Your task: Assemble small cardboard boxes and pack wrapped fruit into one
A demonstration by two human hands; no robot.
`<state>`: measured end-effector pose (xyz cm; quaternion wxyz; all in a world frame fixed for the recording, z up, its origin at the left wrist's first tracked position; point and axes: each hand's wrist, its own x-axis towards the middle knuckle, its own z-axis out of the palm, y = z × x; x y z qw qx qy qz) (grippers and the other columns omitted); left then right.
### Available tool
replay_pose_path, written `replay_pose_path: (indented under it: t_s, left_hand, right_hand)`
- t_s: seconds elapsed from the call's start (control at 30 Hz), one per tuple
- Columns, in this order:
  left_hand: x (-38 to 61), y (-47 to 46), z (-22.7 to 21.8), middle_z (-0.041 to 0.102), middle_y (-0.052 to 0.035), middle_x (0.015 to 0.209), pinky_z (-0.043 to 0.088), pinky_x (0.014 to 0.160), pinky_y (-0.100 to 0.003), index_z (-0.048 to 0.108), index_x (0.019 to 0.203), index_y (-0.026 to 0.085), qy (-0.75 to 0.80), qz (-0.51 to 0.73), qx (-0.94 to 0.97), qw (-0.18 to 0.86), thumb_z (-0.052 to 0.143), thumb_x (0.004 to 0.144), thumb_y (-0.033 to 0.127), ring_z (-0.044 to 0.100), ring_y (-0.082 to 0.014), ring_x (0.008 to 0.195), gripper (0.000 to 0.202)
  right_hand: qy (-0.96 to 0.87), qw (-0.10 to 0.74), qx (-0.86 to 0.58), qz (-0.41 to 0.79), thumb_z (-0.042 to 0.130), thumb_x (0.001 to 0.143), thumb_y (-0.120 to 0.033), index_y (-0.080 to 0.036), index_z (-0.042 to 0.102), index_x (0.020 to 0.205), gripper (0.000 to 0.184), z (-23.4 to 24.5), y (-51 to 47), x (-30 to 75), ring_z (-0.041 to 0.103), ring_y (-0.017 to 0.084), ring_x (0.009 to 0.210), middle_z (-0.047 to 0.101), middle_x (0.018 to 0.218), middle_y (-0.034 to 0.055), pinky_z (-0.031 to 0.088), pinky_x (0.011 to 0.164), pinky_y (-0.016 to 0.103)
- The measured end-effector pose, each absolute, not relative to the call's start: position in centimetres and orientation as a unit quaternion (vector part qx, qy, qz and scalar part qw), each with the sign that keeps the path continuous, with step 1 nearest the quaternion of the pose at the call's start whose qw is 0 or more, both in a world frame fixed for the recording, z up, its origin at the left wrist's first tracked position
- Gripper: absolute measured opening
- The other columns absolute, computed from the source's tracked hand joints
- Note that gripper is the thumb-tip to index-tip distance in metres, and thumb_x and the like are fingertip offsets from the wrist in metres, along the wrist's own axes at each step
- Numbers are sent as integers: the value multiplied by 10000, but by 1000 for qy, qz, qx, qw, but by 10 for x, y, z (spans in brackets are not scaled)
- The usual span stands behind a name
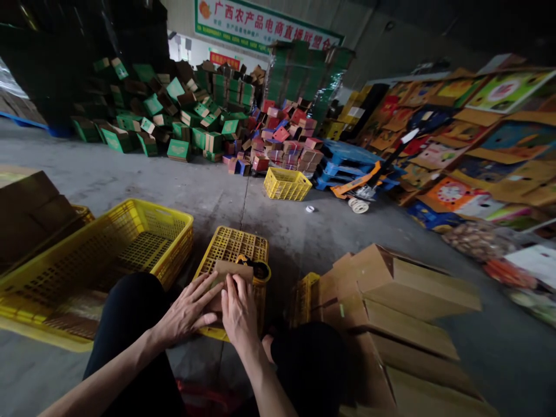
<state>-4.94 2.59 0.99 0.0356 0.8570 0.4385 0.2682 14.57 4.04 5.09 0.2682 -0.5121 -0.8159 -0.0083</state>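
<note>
A small brown cardboard box (233,269) rests on an upturned yellow plastic crate (226,238) between my knees. My left hand (186,307) lies over the left side of the box, fingers stretched and slightly spread. On its right side, my right hand (238,310) presses down from above, fingers extended and a little bent. Both hands touch the box and hide much of its near part. Just beyond my right hand is a black and yellow object (257,269), perhaps a tape dispenser, partly hidden.
A large yellow crate (174,246) with packages inside stands at left. Folded brown cartons (417,289) are stacked at right. Farther off are another yellow crate (287,185), an orange pallet jack (358,185), blue pallets (347,156) and heaped green boxes (178,149).
</note>
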Motion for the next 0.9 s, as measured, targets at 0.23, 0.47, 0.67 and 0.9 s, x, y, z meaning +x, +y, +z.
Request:
replay_pose_path:
  t_s: [0.23, 0.47, 0.67, 0.9]
  left_hand:
    - [-54, -1, 6, 524, -129, 1535, 484, 1144, -383, 364, 1583, 206, 449, 301, 840, 55, 512, 1034, 458, 531, -254, 1391, 622]
    - [-47, 0, 5, 583, -135, 1467, 522, 1089, -384, 410, 1556, 217, 471, 302, 829, 12, 489, 1040, 471, 581, -255, 1331, 581]
    - [-42, 0, 12, 620, -131, 1420, 518, 1045, -437, 478, 1513, 230, 505, 277, 817, -23, 509, 1021, 508, 604, -287, 1279, 566]
    - [-44, -14, 10, 569, -114, 1498, 505, 1086, -404, 402, 1564, 241, 493, 308, 814, -10, 490, 1035, 458, 552, -265, 1361, 578]
  right_hand:
    - [-826, 260, -501, 7, 503, 1015, -230, -168, 520, 1461, 451, 53, 37, 150, 562, 307, 1293, 594, 1353, 154, 513, 1103, 479]
    - [-855, 255, -450, 30, 501, 1030, -237, -226, 556, 1445, 419, 50, 30, 164, 449, 296, 1446, 509, 1522, 117, 492, 1154, 487]
    - [-862, 258, -434, 46, 482, 1025, -199, -211, 550, 1456, 436, 54, 16, 162, 488, 266, 1424, 577, 1481, 93, 509, 1153, 455]
    - [-842, 308, -443, 27, 457, 1046, -211, -205, 602, 1370, 355, 47, 12, 164, 610, 232, 1297, 682, 1321, 101, 543, 1103, 401]
